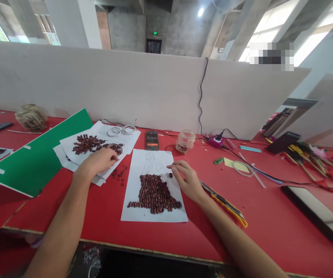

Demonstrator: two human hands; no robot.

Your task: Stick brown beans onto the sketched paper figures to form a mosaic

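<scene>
A white sheet [134, 208] with a pencil figure lies on the red table in front of me; dark red beans [154, 195] fill the figure's skirt. My right hand [187, 179] rests on the sheet's right edge, fingers curled in a pinch at a bean near the figure's waist. My left hand [99, 161] reaches left to another paper [97, 135] carrying a loose heap of beans [85, 143], its fingers closed by a small round lid [115, 148]. What those fingers hold is hidden. A few stray beans [119, 173] lie between the two sheets.
A green board [33, 158] leans at the left. Tape rolls [121, 130], a dark phone-like device [151, 140], a glass jar [185, 141] and a cable stand behind. A yellow-handled tool [227, 204] lies by my right wrist. Sticks and scraps clutter the right.
</scene>
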